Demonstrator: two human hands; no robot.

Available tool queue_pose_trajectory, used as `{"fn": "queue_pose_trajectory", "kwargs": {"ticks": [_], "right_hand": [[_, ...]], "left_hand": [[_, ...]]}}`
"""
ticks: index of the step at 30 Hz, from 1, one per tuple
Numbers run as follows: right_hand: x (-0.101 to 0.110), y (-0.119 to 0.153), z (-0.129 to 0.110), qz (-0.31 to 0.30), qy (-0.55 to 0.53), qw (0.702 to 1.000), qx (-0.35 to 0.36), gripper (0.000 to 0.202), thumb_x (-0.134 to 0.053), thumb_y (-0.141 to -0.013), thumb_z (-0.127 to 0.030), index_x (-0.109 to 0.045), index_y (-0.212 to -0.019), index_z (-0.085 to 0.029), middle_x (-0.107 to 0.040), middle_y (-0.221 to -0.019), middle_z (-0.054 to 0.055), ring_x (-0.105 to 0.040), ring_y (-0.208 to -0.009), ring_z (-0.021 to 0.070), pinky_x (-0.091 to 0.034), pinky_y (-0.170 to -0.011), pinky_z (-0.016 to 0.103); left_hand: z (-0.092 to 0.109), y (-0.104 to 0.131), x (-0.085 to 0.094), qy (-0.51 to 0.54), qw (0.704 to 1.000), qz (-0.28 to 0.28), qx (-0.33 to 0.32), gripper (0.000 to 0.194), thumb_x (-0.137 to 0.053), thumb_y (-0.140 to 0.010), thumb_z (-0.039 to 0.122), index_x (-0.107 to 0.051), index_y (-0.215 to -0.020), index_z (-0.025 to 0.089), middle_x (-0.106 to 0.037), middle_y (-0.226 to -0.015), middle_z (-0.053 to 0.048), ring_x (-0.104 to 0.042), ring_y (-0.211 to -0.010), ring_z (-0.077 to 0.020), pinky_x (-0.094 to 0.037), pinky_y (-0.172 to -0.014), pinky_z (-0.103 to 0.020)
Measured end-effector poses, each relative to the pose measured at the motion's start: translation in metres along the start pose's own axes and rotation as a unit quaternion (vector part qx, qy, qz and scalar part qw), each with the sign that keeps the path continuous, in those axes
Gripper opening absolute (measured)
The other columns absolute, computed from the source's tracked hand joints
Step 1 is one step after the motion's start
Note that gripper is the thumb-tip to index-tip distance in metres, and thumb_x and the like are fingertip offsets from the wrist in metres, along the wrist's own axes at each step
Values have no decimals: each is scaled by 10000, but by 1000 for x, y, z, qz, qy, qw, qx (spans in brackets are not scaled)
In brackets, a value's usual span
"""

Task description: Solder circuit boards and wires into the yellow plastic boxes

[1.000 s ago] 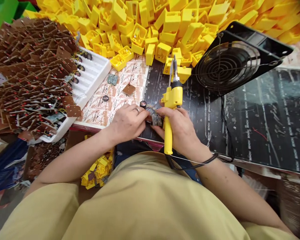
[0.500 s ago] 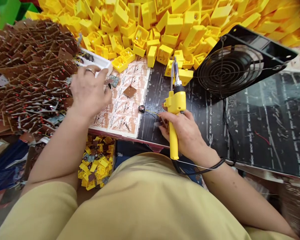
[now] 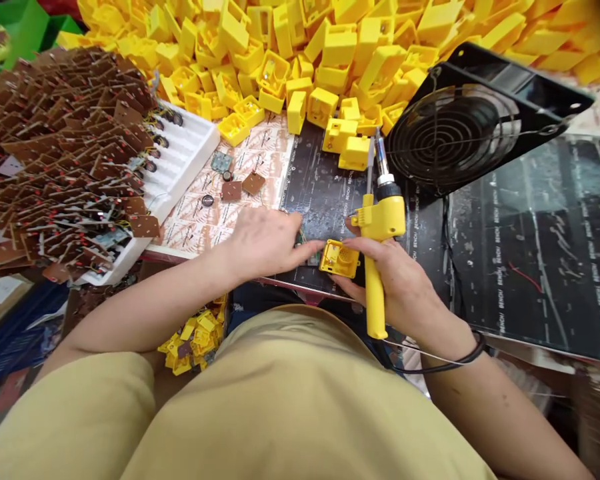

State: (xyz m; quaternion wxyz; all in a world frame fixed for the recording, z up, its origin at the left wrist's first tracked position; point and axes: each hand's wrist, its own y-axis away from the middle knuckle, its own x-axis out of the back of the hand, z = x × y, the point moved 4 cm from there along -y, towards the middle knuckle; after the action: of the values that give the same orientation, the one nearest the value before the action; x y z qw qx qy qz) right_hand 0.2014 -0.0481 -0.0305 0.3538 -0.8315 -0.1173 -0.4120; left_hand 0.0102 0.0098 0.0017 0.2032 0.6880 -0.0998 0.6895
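Observation:
My right hand (image 3: 397, 273) is closed round a yellow soldering gun (image 3: 384, 220), its metal tip pointing away from me. Between that hand's thumb and fingers is an open yellow case (image 3: 339, 259), its hollow side up. My left hand (image 3: 267, 243) reaches in from the left, fingers bent down over a small green circuit board (image 3: 310, 253) just left of the case; most of the board is hidden, as is the fingers' hold on it. On the patterned sheet lie brown boards (image 3: 231, 191), a green board (image 3: 222, 161) and a round black part (image 3: 207, 200).
A white foam tray (image 3: 187, 157) and a large heap of brown boards (image 3: 75, 133) fill the left. Yellow cases (image 3: 280, 40) are piled along the back. At the back right a black fan (image 3: 450, 133) leans, its cable running down the bench. A red wire (image 3: 524, 275) lies right.
My left hand has come from the foam tray to beside the case. The yellow case now shows at my right hand, which moved slightly right with the soldering gun. Another brown board lies on the sheet.

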Motion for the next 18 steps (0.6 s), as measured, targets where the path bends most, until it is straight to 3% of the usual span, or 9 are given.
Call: {"fn": "queue_pose_trajectory", "kwargs": {"ticks": [4, 10, 14, 18], "right_hand": [[-2, 4, -5, 15, 7, 1000, 6, 469, -698, -878, -283, -480, -1288, -214, -662, -978, 63, -653, -868, 237, -550, -742, 369], [-4, 10, -3, 34, -19, 999, -18, 540, -736, -846, -326, -478, -1309, -226, -658, -971, 63, -661, -894, 239, -556, -711, 338], [-8, 10, -4, 34, -34, 999, -24, 538, -727, -854, -321, -470, -1321, -245, -650, -955, 45, -662, -891, 233, -571, -759, 355], [-11, 6, -7, 23, -45, 999, -18, 498, -706, -871, -300, -479, -1310, -235, -650, -975, 53, -663, -900, 236, -582, -771, 370]], "left_hand": [[7, -1, -9, 149, 988, -35, -30, 214, -592, -872, 367, -695, -860, 180, -720, -762, -27, -659, -705, -188, -410, -630, -279], [-7, 9, -16, 341, 939, 52, -10, 140, -603, -826, 270, -682, -781, 164, -716, -744, 0, -621, -681, -118, -433, -666, -239], [-12, 14, -16, 360, 929, 82, -12, 165, -595, -823, 304, -680, -810, 163, -729, -813, -13, -615, -689, -120, -442, -669, -248], [-5, 8, -1, 228, 967, 112, -19, 274, -494, -903, 342, -693, -921, 154, -718, -840, -44, -644, -751, -162, -435, -673, -282]]}}
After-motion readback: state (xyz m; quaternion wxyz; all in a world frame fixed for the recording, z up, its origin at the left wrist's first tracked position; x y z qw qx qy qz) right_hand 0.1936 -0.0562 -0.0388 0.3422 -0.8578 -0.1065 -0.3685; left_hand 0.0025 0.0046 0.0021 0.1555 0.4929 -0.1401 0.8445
